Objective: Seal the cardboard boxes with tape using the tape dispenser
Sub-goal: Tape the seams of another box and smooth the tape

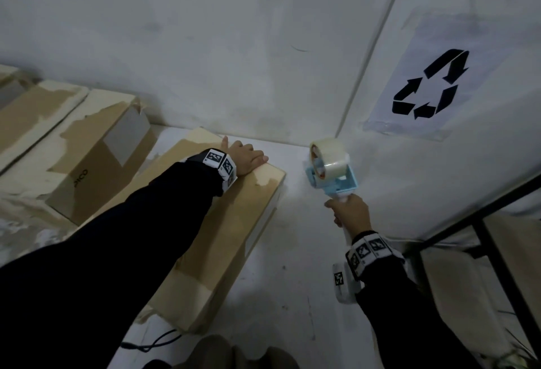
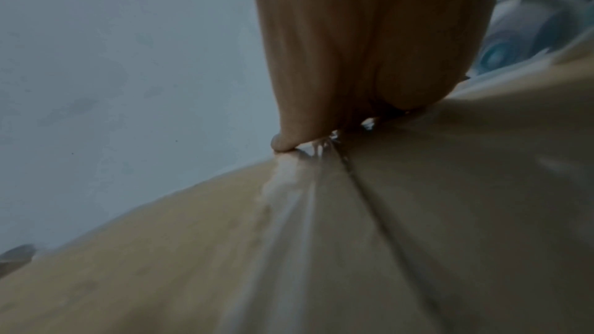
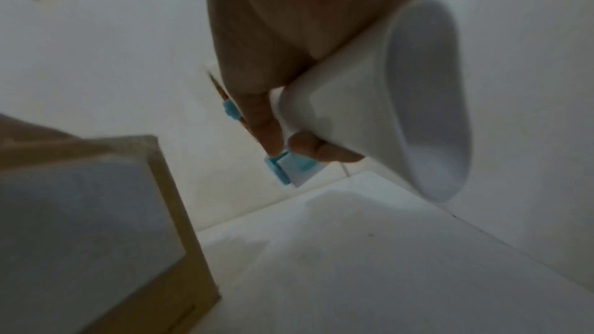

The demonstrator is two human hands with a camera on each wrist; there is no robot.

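Observation:
A long flat cardboard box [image 1: 234, 216] lies on the white floor in front of me, a strip of clear tape along its top seam [image 2: 289, 225]. My left hand [image 1: 247, 157] lies flat on the box's far end, fingers pressing over the far edge [image 2: 353, 60]. To the right of the box, my right hand [image 1: 349, 212] grips the white handle [image 3: 369, 100] of a light blue tape dispenser [image 1: 332, 174], held above the floor. The dispenser carries a roll of clear tape [image 1: 329, 153].
More cardboard boxes [image 1: 96, 157] with torn paper and tape sit in a row at the left along the wall. A recycling sign [image 1: 430, 84] is stuck on the right wall. A black metal frame [image 1: 494, 266] stands at the right. A dark cable [image 1: 158, 339] lies near my feet.

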